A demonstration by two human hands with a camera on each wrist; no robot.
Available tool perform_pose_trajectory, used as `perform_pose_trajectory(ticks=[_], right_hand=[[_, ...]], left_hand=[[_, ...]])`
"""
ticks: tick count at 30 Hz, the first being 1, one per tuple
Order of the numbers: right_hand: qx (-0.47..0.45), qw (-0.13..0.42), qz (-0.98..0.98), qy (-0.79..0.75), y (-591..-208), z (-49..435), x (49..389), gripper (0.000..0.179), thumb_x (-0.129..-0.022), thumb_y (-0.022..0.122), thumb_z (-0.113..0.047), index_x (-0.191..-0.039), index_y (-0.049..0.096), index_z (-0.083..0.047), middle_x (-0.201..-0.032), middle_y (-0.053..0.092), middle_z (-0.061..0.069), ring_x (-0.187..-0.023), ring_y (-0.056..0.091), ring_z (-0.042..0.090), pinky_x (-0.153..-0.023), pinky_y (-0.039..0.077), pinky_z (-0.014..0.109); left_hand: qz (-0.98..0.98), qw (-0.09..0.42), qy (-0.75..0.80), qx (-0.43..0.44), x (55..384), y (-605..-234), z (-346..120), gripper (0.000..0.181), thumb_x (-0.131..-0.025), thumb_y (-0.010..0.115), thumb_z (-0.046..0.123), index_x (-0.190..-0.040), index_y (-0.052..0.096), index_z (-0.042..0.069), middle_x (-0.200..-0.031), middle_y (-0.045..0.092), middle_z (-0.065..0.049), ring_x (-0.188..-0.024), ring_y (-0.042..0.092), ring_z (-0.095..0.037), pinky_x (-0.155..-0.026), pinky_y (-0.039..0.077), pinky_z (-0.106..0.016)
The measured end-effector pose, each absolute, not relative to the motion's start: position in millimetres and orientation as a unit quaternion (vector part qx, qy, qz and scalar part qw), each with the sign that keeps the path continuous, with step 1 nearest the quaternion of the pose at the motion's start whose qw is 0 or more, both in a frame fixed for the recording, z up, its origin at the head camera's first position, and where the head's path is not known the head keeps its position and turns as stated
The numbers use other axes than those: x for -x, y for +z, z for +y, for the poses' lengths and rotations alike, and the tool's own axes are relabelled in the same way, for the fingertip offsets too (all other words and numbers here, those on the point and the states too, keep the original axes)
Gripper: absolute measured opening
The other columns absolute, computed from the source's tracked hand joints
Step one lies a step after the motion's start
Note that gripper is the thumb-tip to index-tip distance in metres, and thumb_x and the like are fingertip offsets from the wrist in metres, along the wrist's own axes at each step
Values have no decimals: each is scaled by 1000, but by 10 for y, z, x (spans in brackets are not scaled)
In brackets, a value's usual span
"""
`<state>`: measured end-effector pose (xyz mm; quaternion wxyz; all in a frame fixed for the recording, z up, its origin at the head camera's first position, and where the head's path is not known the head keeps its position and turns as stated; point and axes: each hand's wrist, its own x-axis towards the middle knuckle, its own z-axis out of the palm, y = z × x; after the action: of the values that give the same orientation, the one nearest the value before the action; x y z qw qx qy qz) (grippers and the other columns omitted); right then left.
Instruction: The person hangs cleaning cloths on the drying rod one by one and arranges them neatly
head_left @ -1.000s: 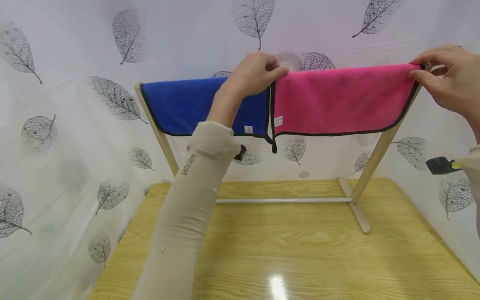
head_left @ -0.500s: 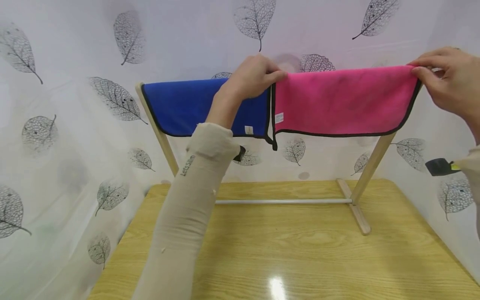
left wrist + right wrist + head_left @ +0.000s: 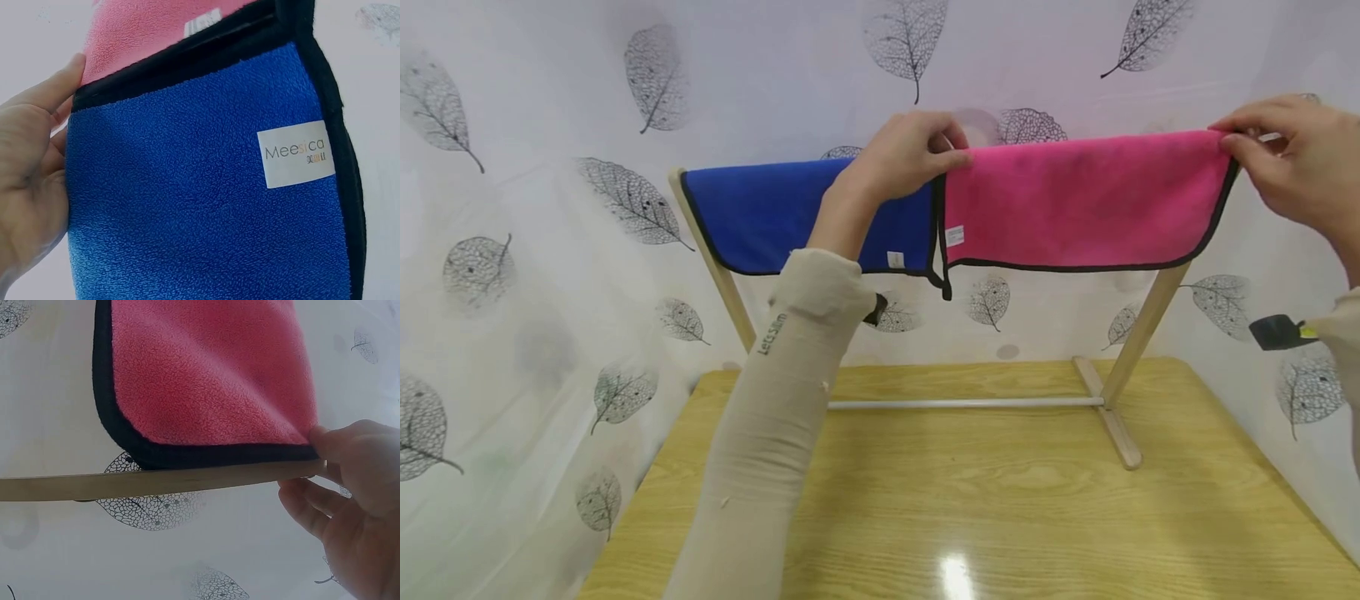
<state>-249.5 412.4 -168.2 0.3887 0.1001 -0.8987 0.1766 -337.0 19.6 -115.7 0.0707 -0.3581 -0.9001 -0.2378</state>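
Observation:
A pink towel (image 3: pixel 1075 208) with black edging hangs folded over the top of a wooden rack. To its left hangs a blue towel (image 3: pixel 760 217), edged the same way and with a white label. My left hand (image 3: pixel 910 154) pinches the pink towel's upper left corner, right where the two towels meet. In the left wrist view, the thumb of the left hand (image 3: pixel 31 162) lies at the pink fold. My right hand (image 3: pixel 1296 158) pinches the pink towel's upper right corner. The right wrist view has the right hand (image 3: pixel 356 494) at the end of the wooden post (image 3: pixel 237 478). The towels hide the top rail.
The rack's right leg (image 3: pixel 1142 333) stands on a wooden foot (image 3: pixel 1116 429). A white lower bar (image 3: pixel 985 403) runs between the legs above the wood-grain table (image 3: pixel 1000 500). A leaf-print curtain (image 3: pixel 550 333) surrounds the table on the back and sides.
The right hand has shifted slightly, drawing the pink towel's right edge a little left. The towel's lower left corner and loop have risen slightly. The left hand keeps its place.

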Motion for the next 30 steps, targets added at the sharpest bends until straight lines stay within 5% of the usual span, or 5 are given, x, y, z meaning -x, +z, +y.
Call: perform_pose_trajectory(ticks=[4, 7, 15, 23, 30], right_hand=[[-113, 378, -896, 204, -1676, 4171, 2517, 29, -104, 58, -3, -128, 65, 12, -114, 56, -22, -94, 38, -18, -93, 36, 0], [-122, 367, -894, 224, -1673, 4196, 2525, 28, -102, 60, 1, -127, 64, 15, -107, 42, -36, -93, 41, -16, -89, 37, -1], [-104, 341, -921, 160, -1633, 4172, 2514, 28, -106, 51, 2, -126, 62, 18, -122, 52, 27, -85, 30, -17, -70, 24, 1], [-113, 322, -928, 149, -1620, 4132, 2489, 28, -105, 47, 6, -125, 60, 21, -122, 48, 34, -94, 24, -4, -72, 26, 16], [-108, 322, -927, 156, -1630, 4147, 2500, 30, -106, 46, 4, -129, 59, 19, -125, 48, 34, -93, 26, -6, -69, 24, 9]], left_hand=[[-900, 69, -247, 352, 3370, -1159, 186, 31, -100, 71, 34, -122, 67, 12, -110, 69, -1, -102, 59, -11, -88, 44, -22], [-902, 63, -254, 344, 3367, -1159, 190, 32, -97, 75, 33, -120, 66, 12, -109, 67, -1, -101, 56, -12, -87, 43, -24], [-905, 61, -254, 335, 3351, -1164, 199, 29, -96, 76, 30, -117, 63, 14, -106, 64, 0, -99, 52, -13, -85, 41, -25], [-907, 80, -236, 339, 3342, -1172, 208, 30, -96, 76, 31, -118, 62, 14, -104, 63, 1, -96, 51, -12, -83, 41, -22], [-908, 76, -239, 336, 3339, -1175, 210, 31, -97, 75, 31, -119, 62, 14, -109, 66, 1, -100, 53, -12, -86, 42, -24]])
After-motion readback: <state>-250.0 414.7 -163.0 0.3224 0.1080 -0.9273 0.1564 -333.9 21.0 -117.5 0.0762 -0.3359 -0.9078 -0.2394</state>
